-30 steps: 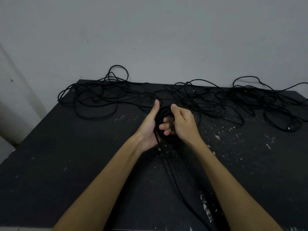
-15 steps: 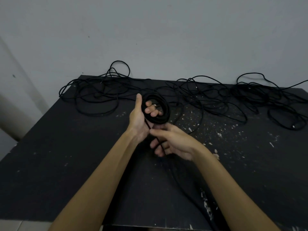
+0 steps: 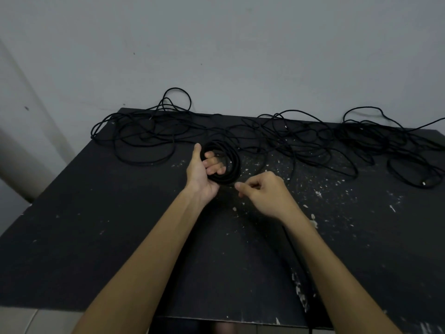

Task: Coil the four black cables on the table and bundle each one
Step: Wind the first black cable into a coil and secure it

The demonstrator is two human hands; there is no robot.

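My left hand (image 3: 201, 173) grips one tight black coil (image 3: 230, 165); my right hand (image 3: 263, 192), just below it, pinches its tail. Beyond both, loose cables (image 3: 313, 141) tangle uncountably.

- The left hand (image 3: 201, 174) held a black coil (image 3: 227, 165) of cable above the tabletop (image 3: 96, 237), with its fingers curled through the middle of the coil and the thumb pointing up.
- The right hand (image 3: 261, 192) was just beside the lower edge of the coil, with thumb and forefinger pressed together in a pinching grip; the strand between them was hard to see.
- Loose black cables (image 3: 301, 141) lay tangled along the far edge of the tabletop, near a grey wall (image 3: 240, 56).
- White specks covered the dark surface.
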